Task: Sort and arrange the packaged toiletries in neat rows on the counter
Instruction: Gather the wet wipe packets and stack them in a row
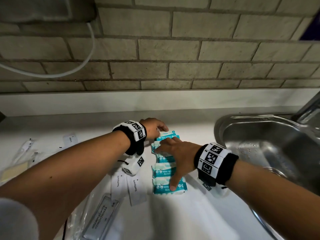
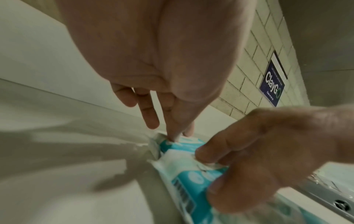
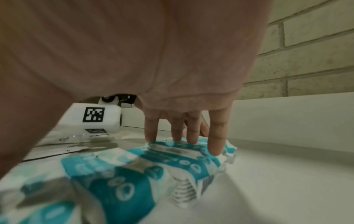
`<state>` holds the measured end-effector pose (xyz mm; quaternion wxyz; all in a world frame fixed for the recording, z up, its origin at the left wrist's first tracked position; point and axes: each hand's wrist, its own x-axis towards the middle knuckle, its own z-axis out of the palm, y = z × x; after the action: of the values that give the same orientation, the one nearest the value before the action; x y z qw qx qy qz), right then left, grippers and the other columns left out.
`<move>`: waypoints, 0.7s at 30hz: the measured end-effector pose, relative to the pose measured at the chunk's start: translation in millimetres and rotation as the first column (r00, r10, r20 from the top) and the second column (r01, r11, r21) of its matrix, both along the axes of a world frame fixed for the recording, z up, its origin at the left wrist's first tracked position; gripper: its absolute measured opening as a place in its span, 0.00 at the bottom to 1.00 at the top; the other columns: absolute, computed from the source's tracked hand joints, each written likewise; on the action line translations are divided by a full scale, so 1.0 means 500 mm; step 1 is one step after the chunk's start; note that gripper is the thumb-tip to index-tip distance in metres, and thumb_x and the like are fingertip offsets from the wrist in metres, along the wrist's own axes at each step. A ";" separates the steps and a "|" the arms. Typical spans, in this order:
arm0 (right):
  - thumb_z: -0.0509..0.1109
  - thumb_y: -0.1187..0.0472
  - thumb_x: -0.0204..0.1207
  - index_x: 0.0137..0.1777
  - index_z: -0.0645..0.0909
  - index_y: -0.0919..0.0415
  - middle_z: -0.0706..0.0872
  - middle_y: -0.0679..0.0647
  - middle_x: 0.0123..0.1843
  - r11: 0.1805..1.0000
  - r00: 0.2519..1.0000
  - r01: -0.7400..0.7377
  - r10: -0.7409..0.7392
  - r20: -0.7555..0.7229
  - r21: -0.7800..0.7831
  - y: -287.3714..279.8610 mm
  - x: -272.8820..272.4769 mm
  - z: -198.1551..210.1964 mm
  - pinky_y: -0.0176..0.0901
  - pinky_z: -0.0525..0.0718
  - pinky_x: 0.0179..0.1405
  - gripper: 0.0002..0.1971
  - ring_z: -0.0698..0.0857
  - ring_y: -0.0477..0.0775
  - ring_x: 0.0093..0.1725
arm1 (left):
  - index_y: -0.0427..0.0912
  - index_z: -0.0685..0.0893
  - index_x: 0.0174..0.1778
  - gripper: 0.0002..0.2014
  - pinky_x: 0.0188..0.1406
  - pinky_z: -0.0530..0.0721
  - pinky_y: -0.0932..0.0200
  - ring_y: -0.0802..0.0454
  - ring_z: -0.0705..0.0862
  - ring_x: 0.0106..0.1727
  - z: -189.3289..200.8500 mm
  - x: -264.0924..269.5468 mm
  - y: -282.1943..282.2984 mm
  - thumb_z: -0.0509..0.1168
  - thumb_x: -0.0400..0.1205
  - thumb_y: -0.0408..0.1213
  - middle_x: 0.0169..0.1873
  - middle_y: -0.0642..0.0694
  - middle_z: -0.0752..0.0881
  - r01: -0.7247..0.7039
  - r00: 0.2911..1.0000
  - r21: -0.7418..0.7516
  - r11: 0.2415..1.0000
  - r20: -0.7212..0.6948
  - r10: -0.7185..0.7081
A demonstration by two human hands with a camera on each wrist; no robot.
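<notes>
Several teal-and-white mini wipes packs lie in a column on the white counter (image 1: 190,213), from the far pack (image 1: 170,135) to the nearest pack (image 1: 163,187). My left hand (image 1: 161,130) is at the far pack; its straight fingertips (image 2: 172,134) touch that pack's far left corner (image 2: 172,144). My right hand (image 1: 171,163) is spread flat over the middle packs, with the thumb on the nearest one. In the right wrist view its fingers (image 3: 180,131) press down on a pack (image 3: 172,153).
Two white toothpaste sachets (image 1: 119,184) lie left of the column, and a shampoo packet (image 1: 102,217) lies nearer me. Clear-wrapped items (image 1: 26,148) sit at far left. A steel sink (image 1: 259,135) borders the counter on the right. A brick wall stands behind.
</notes>
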<state>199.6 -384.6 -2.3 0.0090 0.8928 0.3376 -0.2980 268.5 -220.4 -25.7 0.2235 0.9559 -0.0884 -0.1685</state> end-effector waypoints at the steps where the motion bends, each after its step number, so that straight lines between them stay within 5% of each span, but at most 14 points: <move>1: 0.84 0.37 0.53 0.83 0.53 0.39 0.51 0.44 0.85 1.000 1.000 0.000 0.000 0.001 0.001 0.000 0.000 0.000 0.64 0.60 0.81 0.60 0.51 0.55 0.85 | 0.51 0.83 0.66 0.19 0.57 0.80 0.62 0.55 0.83 0.55 -0.002 -0.003 0.002 0.65 0.81 0.29 0.65 0.53 0.85 0.007 1.000 -0.037 0.999 -0.018 -0.008; 12: 0.86 0.42 0.51 0.81 0.59 0.42 0.61 0.44 0.79 1.000 1.000 0.000 -0.001 0.006 0.031 0.011 0.007 0.004 0.62 0.71 0.75 0.58 0.61 0.53 0.79 | 0.44 0.81 0.71 0.20 0.57 0.76 0.66 0.50 0.83 0.64 0.006 -0.020 0.009 0.63 0.83 0.26 0.69 0.47 0.82 0.023 0.999 -0.084 0.996 -0.031 -0.026; 16: 0.81 0.32 0.54 0.80 0.62 0.42 0.63 0.44 0.79 0.995 0.998 0.054 -0.053 -0.016 0.080 0.002 0.012 0.003 0.60 0.69 0.76 0.53 0.63 0.50 0.78 | 0.44 0.79 0.72 0.20 0.57 0.74 0.65 0.49 0.82 0.65 0.011 -0.027 0.023 0.66 0.83 0.33 0.67 0.47 0.83 -0.039 0.999 -0.086 0.996 0.013 0.040; 19: 0.72 0.28 0.62 0.75 0.72 0.47 0.73 0.50 0.72 0.931 0.963 0.249 -0.268 0.036 0.267 -0.010 0.038 0.008 0.56 0.77 0.70 0.43 0.76 0.54 0.69 | 0.43 0.82 0.65 0.17 0.54 0.78 0.61 0.44 0.85 0.58 0.011 -0.031 0.044 0.68 0.81 0.40 0.58 0.42 0.87 -0.196 0.976 -0.092 0.976 0.080 0.203; 21: 0.70 0.37 0.73 0.74 0.74 0.52 0.76 0.56 0.70 0.872 0.912 0.343 -0.398 0.097 0.350 -0.018 0.064 0.004 0.50 0.79 0.66 0.33 0.81 0.57 0.63 | 0.40 0.79 0.61 0.15 0.46 0.86 0.53 0.40 0.88 0.42 0.012 -0.048 0.047 0.70 0.80 0.38 0.44 0.37 0.89 -0.331 0.943 -0.230 0.915 -0.112 0.313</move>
<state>231.7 -393.5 -0.2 -0.1677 0.9517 0.2022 -0.1590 244.7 -197.0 -19.6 0.3676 0.9156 0.0583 -0.1518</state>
